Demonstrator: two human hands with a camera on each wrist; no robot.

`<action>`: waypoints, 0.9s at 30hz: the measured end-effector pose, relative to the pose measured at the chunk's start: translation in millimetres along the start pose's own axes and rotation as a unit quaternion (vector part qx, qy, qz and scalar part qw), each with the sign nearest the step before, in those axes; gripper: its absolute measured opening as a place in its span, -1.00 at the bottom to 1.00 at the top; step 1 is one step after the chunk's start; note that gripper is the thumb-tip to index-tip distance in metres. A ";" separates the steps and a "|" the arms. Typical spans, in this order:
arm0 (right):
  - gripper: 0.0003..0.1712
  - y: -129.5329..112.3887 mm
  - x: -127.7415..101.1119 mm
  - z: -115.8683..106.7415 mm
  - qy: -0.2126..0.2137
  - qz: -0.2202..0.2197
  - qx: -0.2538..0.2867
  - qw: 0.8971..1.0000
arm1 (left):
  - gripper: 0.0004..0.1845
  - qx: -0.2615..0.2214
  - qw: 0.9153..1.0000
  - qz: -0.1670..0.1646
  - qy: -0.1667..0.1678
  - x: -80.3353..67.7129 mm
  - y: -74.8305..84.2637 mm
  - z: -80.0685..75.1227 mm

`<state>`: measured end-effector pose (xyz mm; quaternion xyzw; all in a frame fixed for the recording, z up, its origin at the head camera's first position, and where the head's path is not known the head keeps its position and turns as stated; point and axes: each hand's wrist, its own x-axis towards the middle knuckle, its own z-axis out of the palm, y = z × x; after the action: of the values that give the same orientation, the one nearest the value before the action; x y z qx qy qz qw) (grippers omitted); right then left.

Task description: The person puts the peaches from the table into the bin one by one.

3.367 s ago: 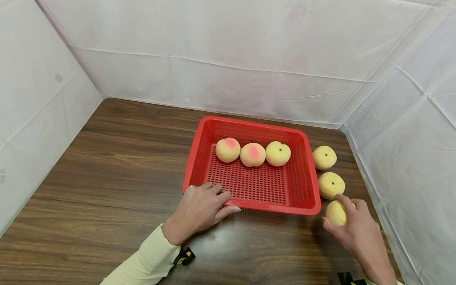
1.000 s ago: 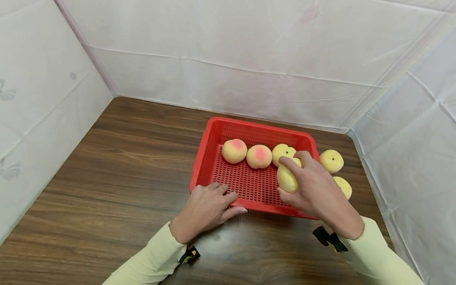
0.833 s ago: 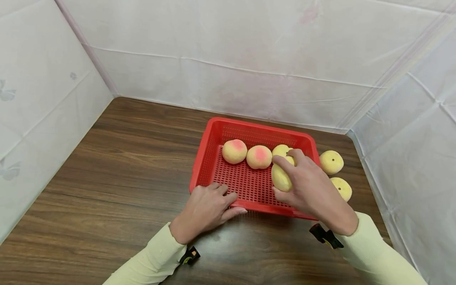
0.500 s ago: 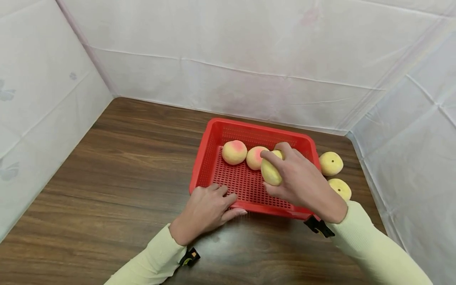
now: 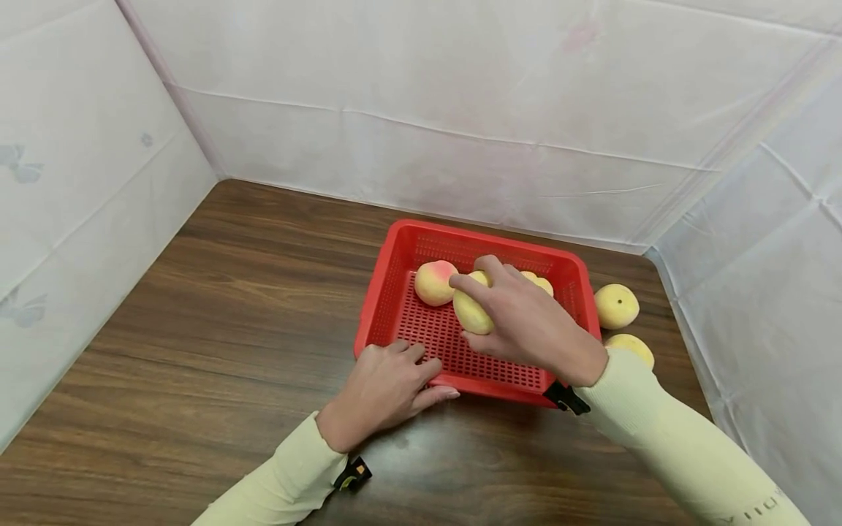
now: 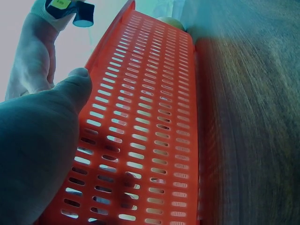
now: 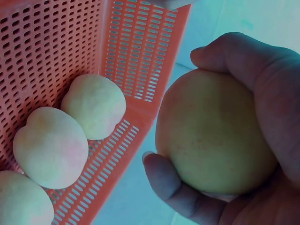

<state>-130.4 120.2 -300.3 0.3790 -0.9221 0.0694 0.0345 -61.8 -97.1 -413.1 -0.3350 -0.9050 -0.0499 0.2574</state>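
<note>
My right hand [image 5: 520,314] grips a yellow peach [image 5: 471,310], held over the red plastic basket [image 5: 579,292]. In the right wrist view the thumb and fingers curl round that peach [image 7: 211,136], and three more peaches lie in a row along the basket's far wall. One with a pink blush [image 5: 435,283] shows at the left in the head view; the middle one is hidden behind my right hand, and part of the third peach [image 5: 542,283] shows. My left hand [image 5: 384,380] holds the near rim by its left corner, fingers inside and thumb [image 6: 75,89] outside.
Two yellow peaches stand outside the basket on the right, a farther peach [image 5: 617,307] and a nearer peach [image 5: 631,348] partly covered by my sleeve. The brown wooden table [image 5: 230,307] is enclosed by white sheeting [image 5: 421,109] at the back and both sides.
My right hand picked up a peach at the basket's right, brought it over the basket and has kept moving left past the row. My left hand stays on the rim.
</note>
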 end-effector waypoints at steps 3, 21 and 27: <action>-0.28 -1.2 8.8 3.5 -0.009 -0.014 0.005 1.000 | -0.44 0.002 1.000 0.000 0.000 -0.3 -0.5 -0.2; -0.28 -7.1 54.2 15.4 -0.052 -0.107 0.028 0.992 | -0.43 0.003 1.000 0.006 0.015 -3.0 -0.5 2.5; -0.30 -8.3 63.8 19.2 -0.066 -0.119 0.050 0.989 | -0.44 0.000 1.000 0.006 0.007 -1.5 -0.4 1.7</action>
<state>-170.1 67.1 -310.9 0.4912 -0.8660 0.0852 -0.0375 -61.8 -97.8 -415.3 -0.3396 -0.9014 -0.0506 0.2639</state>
